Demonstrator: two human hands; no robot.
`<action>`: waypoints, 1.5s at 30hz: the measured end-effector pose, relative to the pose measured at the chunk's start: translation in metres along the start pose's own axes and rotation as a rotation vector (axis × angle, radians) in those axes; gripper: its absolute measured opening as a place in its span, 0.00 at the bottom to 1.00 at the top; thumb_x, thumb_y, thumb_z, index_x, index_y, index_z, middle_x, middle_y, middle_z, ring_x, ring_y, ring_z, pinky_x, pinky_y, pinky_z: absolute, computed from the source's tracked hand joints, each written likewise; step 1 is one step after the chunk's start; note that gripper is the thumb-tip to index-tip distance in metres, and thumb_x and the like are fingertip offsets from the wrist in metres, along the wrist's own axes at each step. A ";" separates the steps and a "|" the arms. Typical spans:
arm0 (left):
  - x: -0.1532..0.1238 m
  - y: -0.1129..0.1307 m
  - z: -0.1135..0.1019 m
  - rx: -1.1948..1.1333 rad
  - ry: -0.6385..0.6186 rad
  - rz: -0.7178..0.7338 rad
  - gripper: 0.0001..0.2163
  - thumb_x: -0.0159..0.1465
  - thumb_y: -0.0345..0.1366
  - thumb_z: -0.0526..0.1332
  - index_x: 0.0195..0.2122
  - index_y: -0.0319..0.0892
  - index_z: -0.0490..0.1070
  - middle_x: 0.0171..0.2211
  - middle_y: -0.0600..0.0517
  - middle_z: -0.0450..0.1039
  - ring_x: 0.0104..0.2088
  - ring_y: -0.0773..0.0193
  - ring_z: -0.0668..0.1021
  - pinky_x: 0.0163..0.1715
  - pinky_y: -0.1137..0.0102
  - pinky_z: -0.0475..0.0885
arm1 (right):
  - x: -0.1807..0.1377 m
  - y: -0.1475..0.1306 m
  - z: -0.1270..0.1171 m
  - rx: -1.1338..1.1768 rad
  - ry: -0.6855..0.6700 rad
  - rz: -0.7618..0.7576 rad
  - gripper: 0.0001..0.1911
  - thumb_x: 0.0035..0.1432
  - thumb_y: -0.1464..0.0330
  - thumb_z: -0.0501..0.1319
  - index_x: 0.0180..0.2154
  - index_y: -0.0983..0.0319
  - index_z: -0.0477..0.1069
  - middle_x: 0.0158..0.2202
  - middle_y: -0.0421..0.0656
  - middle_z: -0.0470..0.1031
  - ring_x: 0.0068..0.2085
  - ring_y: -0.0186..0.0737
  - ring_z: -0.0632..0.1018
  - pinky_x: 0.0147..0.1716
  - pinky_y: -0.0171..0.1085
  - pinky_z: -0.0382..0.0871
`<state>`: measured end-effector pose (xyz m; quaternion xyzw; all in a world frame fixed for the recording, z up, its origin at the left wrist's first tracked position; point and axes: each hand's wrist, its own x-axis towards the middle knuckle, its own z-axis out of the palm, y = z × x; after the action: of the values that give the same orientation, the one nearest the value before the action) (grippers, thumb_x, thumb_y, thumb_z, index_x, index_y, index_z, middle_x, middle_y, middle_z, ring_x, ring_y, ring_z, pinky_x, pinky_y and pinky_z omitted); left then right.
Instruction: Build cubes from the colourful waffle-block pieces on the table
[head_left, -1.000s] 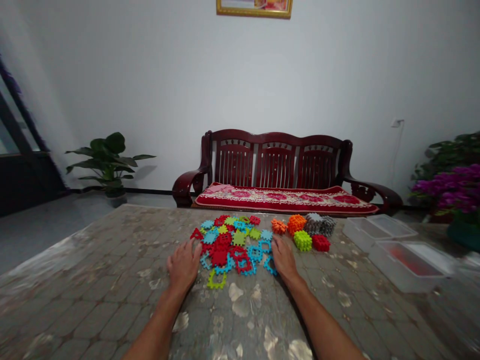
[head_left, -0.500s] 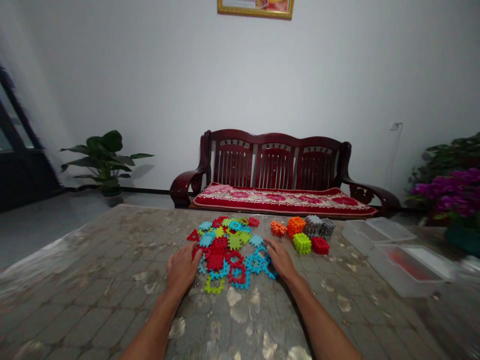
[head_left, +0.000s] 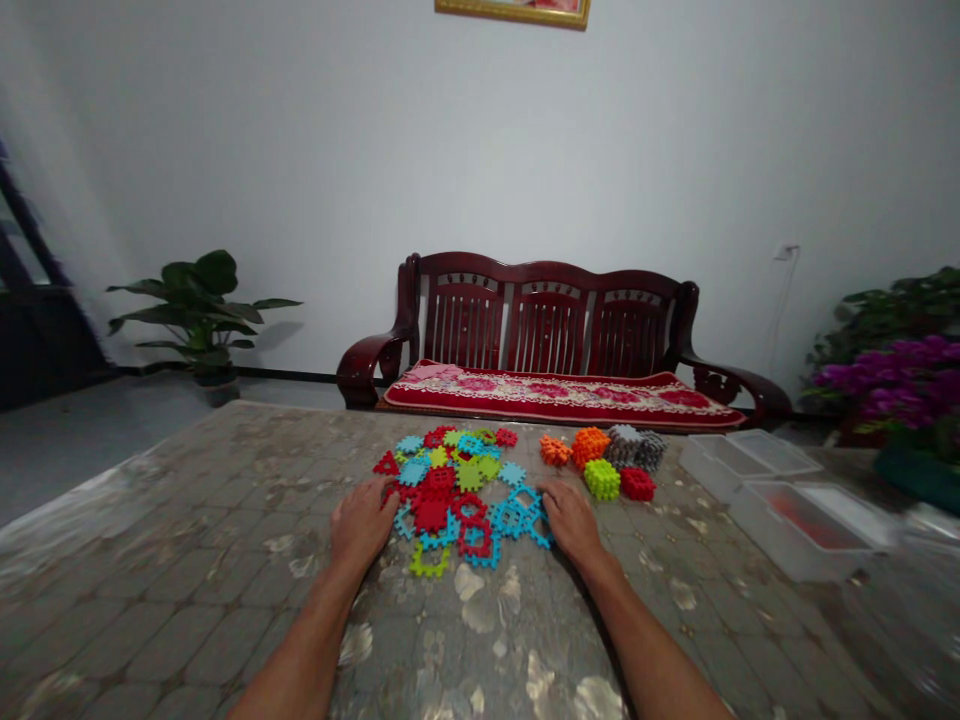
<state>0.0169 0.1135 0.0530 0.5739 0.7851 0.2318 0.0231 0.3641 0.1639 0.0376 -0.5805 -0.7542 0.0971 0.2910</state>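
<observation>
A loose pile of flat interlocking plastic pieces with toothed edges lies on the table, among them a solid red square [head_left: 431,516], a light blue square [head_left: 512,473], a blue frame piece [head_left: 512,519] and a lime green frame piece [head_left: 430,562]. My left hand [head_left: 364,522] rests at the pile's left edge, fingers lying forward beside the red pieces. At the right edge my right hand [head_left: 574,520] lies on the tabletop, its fingertips close to the blue frame pieces. Neither hand appears to grip anything; the undersides of both are hidden.
Sorted stacks stand right of the pile: orange [head_left: 590,447], lime green [head_left: 602,480], red [head_left: 637,484] and grey [head_left: 636,449]. Farther right is a clear plastic box [head_left: 787,548] with its lid or second tray [head_left: 720,462]. A wooden sofa [head_left: 551,320] stands behind the table [head_left: 225,590].
My right hand has shifted slightly right, away from the light blue square. The left hand stays at the pile's edge. The view has tilted a little, and the pieces look unmoved.
</observation>
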 end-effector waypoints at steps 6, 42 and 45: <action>-0.002 0.004 0.000 0.027 0.013 -0.004 0.19 0.71 0.39 0.51 0.58 0.45 0.75 0.61 0.45 0.75 0.60 0.52 0.74 0.64 0.54 0.64 | -0.003 -0.007 -0.010 -0.032 0.010 -0.109 0.20 0.66 0.68 0.54 0.51 0.55 0.81 0.58 0.44 0.77 0.60 0.45 0.73 0.63 0.46 0.61; -0.005 0.012 -0.003 0.090 0.001 -0.040 0.20 0.72 0.40 0.50 0.60 0.45 0.72 0.61 0.44 0.74 0.61 0.51 0.74 0.63 0.55 0.64 | -0.018 0.006 -0.010 0.361 0.183 0.124 0.15 0.53 0.64 0.60 0.40 0.62 0.80 0.38 0.46 0.81 0.33 0.42 0.77 0.38 0.41 0.74; -0.004 0.012 -0.002 0.079 0.000 -0.038 0.21 0.72 0.41 0.49 0.60 0.44 0.72 0.61 0.43 0.74 0.61 0.51 0.74 0.63 0.54 0.64 | -0.036 0.005 -0.015 0.329 0.139 0.105 0.20 0.50 0.62 0.64 0.45 0.62 0.80 0.42 0.47 0.81 0.38 0.46 0.79 0.41 0.43 0.75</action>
<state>0.0282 0.1118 0.0586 0.5595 0.8043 0.2000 0.0050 0.3820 0.1295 0.0353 -0.5690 -0.6749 0.1936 0.4281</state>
